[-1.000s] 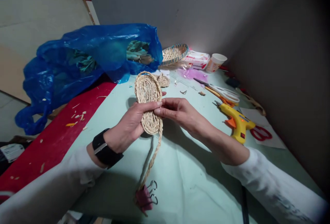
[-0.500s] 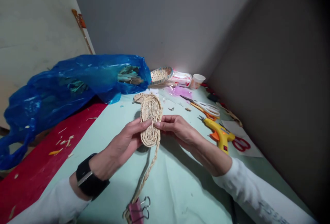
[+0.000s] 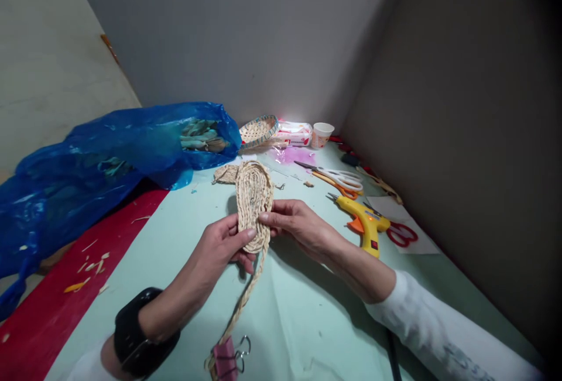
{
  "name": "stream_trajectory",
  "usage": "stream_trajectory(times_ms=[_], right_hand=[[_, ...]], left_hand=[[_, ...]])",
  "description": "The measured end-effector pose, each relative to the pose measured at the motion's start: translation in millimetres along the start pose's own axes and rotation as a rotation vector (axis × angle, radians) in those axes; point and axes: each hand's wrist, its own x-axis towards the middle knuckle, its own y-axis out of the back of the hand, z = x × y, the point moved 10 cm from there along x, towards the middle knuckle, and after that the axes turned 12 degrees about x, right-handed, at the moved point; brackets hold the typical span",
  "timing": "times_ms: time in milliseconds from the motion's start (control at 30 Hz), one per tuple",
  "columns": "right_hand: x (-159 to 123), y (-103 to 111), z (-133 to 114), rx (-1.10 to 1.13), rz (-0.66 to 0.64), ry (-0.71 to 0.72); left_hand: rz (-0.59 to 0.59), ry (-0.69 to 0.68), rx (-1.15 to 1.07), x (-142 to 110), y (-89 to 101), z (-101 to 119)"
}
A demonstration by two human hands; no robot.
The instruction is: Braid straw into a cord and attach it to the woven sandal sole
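Observation:
Between my two hands is an oval sole of coiled straw braid (image 3: 253, 194), its face turned toward me. My left hand (image 3: 223, 243) grips its lower left edge, thumb on the front and fingers behind. On the right edge, my right hand (image 3: 292, 220) pinches it with the thumb laid on the coils. A loose tail of braid (image 3: 248, 293) runs down from the sole's lower right. Near the front edge of view a pink binder clip (image 3: 225, 360) clamps that tail. Behind the sole lies another flat woven straw piece (image 3: 225, 174), partly hidden.
A blue plastic bag (image 3: 144, 141) of dried husks lies at the left over red cloth (image 3: 114, 240). To the right are a yellow glue gun (image 3: 366, 223), red-handled scissors (image 3: 403, 234) and white-handled scissors (image 3: 345, 179). A basket (image 3: 260, 130) and paper cup (image 3: 322, 134) stand at the back.
My left hand has slid down toward the sole's lower end, its thumb now lower on the coils. My right hand stays on the right edge. The whole view has shifted slightly.

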Motion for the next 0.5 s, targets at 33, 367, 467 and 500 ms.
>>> stream_trajectory(times_ms=[33, 367, 467, 500], right_hand=[[0, 1, 1, 0.005, 0.009, -0.018], [5, 47, -21, 0.183, 0.244, 0.027], [4, 63, -34, 0.199, 0.304, 0.087], [4, 67, -37, 0.198, 0.316, 0.101]], left_hand=[[-0.010, -0.005, -0.013, -1, -1.4, 1], [-0.046, 0.087, -0.185, 1, 7.5, -10], [-0.162, 0.158, -0.136, -4, -1.3, -12], [-0.199, 0.180, -0.116, -7, -5.3, -13]])
